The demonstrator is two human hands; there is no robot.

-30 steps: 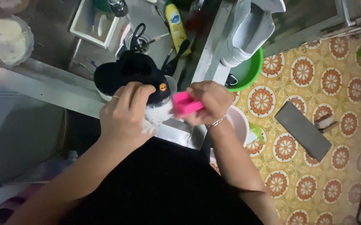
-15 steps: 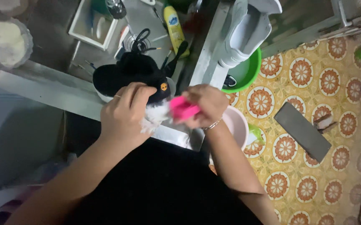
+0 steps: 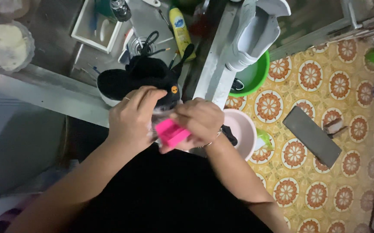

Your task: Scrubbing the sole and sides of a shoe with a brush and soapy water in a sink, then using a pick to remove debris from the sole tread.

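The right hand holds a bright pink brush against a black shoe with a small orange dot, a pale pink bowl just right of it, a green basin beyond, over yellow floor with orange-and-white rosettes.

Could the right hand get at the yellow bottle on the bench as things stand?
Probably not straight away. The right hand is closed on a pink brush, and the black shoe, steadied by the left hand, lies between it and the yellow bottle. It would have to reach over the shoe.
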